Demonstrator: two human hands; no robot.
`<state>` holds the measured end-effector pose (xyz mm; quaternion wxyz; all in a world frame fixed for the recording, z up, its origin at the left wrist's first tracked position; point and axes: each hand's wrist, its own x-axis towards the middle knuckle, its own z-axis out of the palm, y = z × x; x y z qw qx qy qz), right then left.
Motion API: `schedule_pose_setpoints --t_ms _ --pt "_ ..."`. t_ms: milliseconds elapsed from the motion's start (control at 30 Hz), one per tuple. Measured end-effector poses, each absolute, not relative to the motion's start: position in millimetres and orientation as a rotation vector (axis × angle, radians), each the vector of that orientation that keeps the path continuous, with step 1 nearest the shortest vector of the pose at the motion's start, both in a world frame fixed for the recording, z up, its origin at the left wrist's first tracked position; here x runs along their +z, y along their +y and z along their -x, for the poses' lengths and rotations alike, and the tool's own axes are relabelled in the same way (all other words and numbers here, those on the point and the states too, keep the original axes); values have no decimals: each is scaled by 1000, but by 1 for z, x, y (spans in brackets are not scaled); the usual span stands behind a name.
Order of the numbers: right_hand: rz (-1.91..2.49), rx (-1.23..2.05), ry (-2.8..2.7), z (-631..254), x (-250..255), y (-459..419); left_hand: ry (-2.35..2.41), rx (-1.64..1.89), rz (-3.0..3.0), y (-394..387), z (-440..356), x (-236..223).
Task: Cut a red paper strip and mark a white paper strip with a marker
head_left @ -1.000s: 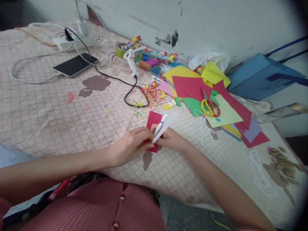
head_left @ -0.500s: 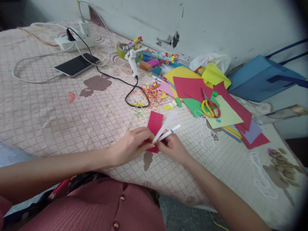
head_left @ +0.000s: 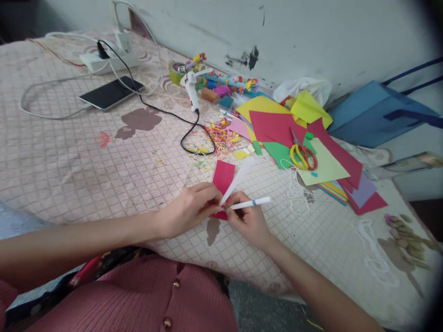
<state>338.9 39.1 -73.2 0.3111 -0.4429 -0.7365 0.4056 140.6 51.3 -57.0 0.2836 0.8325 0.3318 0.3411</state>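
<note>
My left hand (head_left: 195, 207) is closed in a pinch on the lower end of a translucent white strip (head_left: 238, 179), which slants up to the right. Between the fingers of my right hand (head_left: 249, 221) is a white pen-like stick with a blue band (head_left: 256, 202), its far end pointing right. Its near end meets the left fingertips, where a small thing is too hidden to make out. Beneath both hands lies a narrow red paper piece (head_left: 223, 175), partly covered by the fingers.
A white glue gun (head_left: 191, 92) with a black cord stands behind paper scraps (head_left: 223, 136). Scissors (head_left: 303, 156) lie on coloured paper sheets (head_left: 275, 125) at the right, near white string (head_left: 297, 196). A phone (head_left: 111, 94) and power strip (head_left: 109, 62) are at the left; a blue bag (head_left: 375, 113) stands far right.
The white stick in my right hand has swung down to the right, from slanting upward to nearly level. My left hand and the strip have stayed in place.
</note>
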Motion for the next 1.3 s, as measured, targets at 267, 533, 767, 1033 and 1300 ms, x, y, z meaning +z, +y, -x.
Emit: schedule_pose_setpoints --t_ms 267,533,767,1033,1300 --pt "1096 906 -2064 -343 -78 34 887 926 -2222 52 -141 -57" --pt "1072 758 -2185 -344 -75 32 862 950 -2232 52 -141 -58" --pt "1049 672 -2221 -342 -72 29 876 952 -2225 51 -141 -58" --pt "1039 648 -2245 -341 -69 28 872 930 -2219 52 -142 -58" --pt "1037 660 -2238 -340 -71 27 854 947 -2208 52 -142 -60"
